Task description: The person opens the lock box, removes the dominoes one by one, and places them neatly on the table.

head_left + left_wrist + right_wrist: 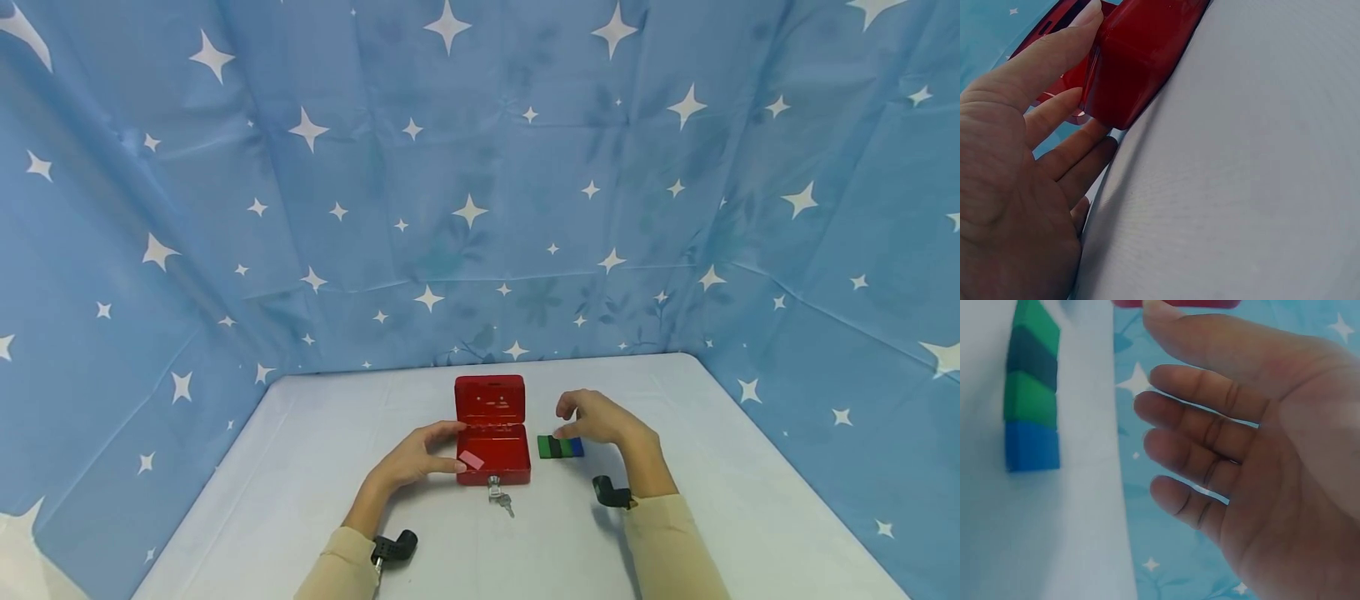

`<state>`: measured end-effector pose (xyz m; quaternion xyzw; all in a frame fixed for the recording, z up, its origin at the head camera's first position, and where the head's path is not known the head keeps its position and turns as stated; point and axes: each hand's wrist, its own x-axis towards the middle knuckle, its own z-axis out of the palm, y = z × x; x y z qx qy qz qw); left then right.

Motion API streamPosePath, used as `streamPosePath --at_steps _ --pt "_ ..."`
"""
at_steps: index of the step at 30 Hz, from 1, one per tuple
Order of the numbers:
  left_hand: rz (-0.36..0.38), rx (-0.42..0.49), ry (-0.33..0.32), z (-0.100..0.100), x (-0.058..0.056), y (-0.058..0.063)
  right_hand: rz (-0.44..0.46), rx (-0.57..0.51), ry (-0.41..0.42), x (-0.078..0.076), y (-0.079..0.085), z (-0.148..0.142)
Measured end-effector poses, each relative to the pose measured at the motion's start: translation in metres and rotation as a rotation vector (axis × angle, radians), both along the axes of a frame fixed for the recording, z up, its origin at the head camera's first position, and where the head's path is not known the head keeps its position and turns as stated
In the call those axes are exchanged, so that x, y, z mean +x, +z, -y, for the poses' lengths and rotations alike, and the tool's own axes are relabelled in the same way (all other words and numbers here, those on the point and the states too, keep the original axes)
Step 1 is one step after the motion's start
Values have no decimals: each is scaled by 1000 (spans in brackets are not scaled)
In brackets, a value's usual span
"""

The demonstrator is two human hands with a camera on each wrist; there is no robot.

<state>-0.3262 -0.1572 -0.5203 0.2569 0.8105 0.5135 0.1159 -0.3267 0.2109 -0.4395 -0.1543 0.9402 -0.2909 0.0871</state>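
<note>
A red metal cash box (504, 452) stands with its lid (490, 400) raised. Inside, at its left, lies a pink block (471, 460). My left hand (420, 454) grips the box's left side, thumb at the front corner and fingers toward the back. In the left wrist view the thumb (1054, 59) lies on the red rim. To the right of the box is a short row of blocks, green (1032, 400), dark and blue (1033, 447). Just above that row hovers my right hand (596, 417), fingers loosely bent, holding nothing.
A small lock with keys (500, 497) hangs at the box's front and lies on the white tabletop (337, 417). Blue star-patterned cloth (480, 183) walls off the back and both sides. Each wrist wears a dark camera mount (393, 547).
</note>
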Motion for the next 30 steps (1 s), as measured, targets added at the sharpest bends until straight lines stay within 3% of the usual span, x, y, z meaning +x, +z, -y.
streamPosePath --at_steps 13,30 --pt "2 -10 -2 2 0 1 -176 -68 79 3 8 37" --pt "11 -4 6 1 -1 -2 -184 -60 109 7 6 64"
